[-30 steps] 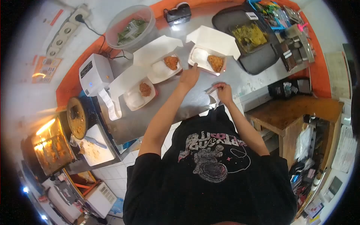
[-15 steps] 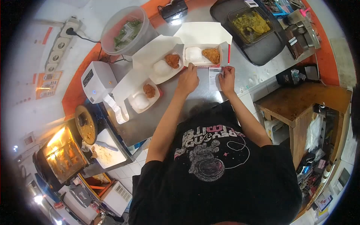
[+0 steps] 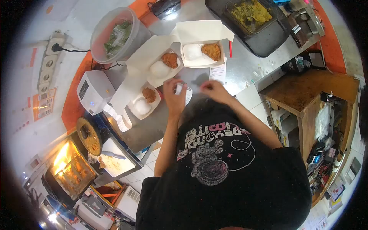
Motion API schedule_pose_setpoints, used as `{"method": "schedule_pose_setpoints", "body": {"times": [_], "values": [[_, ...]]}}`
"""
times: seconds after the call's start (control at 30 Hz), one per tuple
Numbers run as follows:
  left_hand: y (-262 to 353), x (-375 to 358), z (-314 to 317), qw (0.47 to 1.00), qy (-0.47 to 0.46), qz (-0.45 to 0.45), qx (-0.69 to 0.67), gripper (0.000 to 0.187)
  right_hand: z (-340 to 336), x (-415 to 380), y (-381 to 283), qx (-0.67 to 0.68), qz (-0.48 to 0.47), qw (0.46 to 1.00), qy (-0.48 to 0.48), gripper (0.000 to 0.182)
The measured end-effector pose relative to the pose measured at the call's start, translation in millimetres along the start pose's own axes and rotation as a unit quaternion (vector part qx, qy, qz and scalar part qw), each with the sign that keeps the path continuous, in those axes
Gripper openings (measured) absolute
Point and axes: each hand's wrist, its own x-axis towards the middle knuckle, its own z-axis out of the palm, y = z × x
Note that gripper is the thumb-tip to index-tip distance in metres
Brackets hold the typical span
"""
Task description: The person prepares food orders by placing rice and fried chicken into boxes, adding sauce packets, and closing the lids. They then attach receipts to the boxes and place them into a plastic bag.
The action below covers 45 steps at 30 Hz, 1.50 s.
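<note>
My left hand (image 3: 175,97) is closed around a curled white paper slip (image 3: 188,96) with print on it, over the near edge of the metal counter. To its right, my right hand (image 3: 215,92) has its fingers drawn together, slightly blurred; whatever they may hold is too small to make out. Beyond the hands stand three open white boxes with rice and fried chicken: the right box (image 3: 186,63), the middle box (image 3: 156,81) and the left box (image 3: 142,114). A printed receipt (image 3: 217,73) lies on the counter beside the right box, just above my right hand.
A white label printer (image 3: 96,92) with a paper strip (image 3: 118,117) hanging out stands at the left. Behind it is a clear tub (image 3: 100,46) of leaves. A black tray (image 3: 266,45) carries a container of yellow food (image 3: 253,17). At lower left is a lit glass-fronted food case (image 3: 73,172).
Both hands have drawn back toward my body from the right box and its receipt. A curled paper slip now shows in my left hand. The receipt stays on the counter.
</note>
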Motion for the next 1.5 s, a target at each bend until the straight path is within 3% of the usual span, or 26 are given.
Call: {"method": "schedule_pose_setpoints", "body": {"times": [0.03, 0.07, 0.1, 0.17, 0.23, 0.33, 0.37, 0.4, 0.43, 0.5, 0.63, 0.97, 1.03, 1.13, 1.27, 1.33, 1.5], "values": [[-4, -10, -2, 1.000, -0.003, 0.002, 0.000, 0.038, 7, -6, -36, -0.035, 0.004, 0.992, -0.120, 0.027], [-8, -18, -5, 0.994, 0.058, -0.056, -0.079, 0.032, 22, -2, -39, 0.021, 0.005, 0.981, -0.193, 0.031], [-11, -25, -10, 0.974, 0.118, -0.113, -0.156, 0.026, 36, 2, -41, 0.022, 0.001, 0.981, -0.190, 0.031], [-17, -40, -17, 0.963, 0.135, -0.129, -0.194, 0.028, 61, 10, -35, 0.232, 0.052, 0.936, -0.259, 0.037], [-22, -57, -26, 0.949, 0.152, -0.151, -0.230, 0.030, 75, 23, -28, 0.229, 0.028, 0.941, -0.248, 0.040], [-32, -72, -45, 0.969, 0.152, -0.097, -0.166, 0.024, 87, 33, -29, 0.181, 0.017, 0.976, -0.120, 0.040], [-36, -75, -55, 0.987, 0.150, -0.054, -0.006, 0.020, 89, 39, -23, 0.179, 0.016, 0.976, -0.121, 0.040], [-40, -77, -64, 0.978, 0.143, -0.012, 0.154, 0.017, 90, 45, -17, 0.032, -0.007, 0.995, -0.099, 0.036], [-44, -79, -72, 0.978, 0.142, -0.012, 0.153, 0.017, 91, 50, -10, -0.115, -0.029, 0.990, -0.075, 0.033], [-54, -81, -85, 0.948, 0.061, 0.013, 0.312, 0.017, 94, 52, 4, -0.160, -0.064, 0.981, -0.086, 0.029], [-85, -93, -96, 0.958, -0.006, -0.055, 0.283, 0.028, 110, 60, 21, -0.193, -0.181, 0.958, -0.108, 0.026], [-81, -91, -103, 0.963, -0.006, -0.048, 0.266, 0.038, 159, 82, -8, -0.283, -0.249, 0.876, -0.300, 0.038], [-82, -91, -102, 0.962, -0.027, -0.041, 0.269, 0.039, 152, 78, -29, -0.362, -0.200, 0.848, -0.332, 0.053], [-79, -93, -100, 0.956, -0.036, -0.054, 0.285, 0.039, 146, 78, -34, -0.358, -0.153, 0.853, -0.348, 0.043], [-65, -88, -105, 0.962, 0.009, -0.017, 0.274, 0.033, 123, 67, -41, -0.375, -0.170, 0.837, -0.361, 0.045], [-65, -88, -105, 0.959, 0.041, -0.009, 0.279, 0.030, 117, 63, -27, -0.314, -0.175, 0.877, -0.320, 0.039], [-71, -84, -104, 0.971, 0.103, -0.047, 0.210, 0.014, 85, 44, -11, -0.289, -0.120, 0.905, -0.289, 0.036]]}}
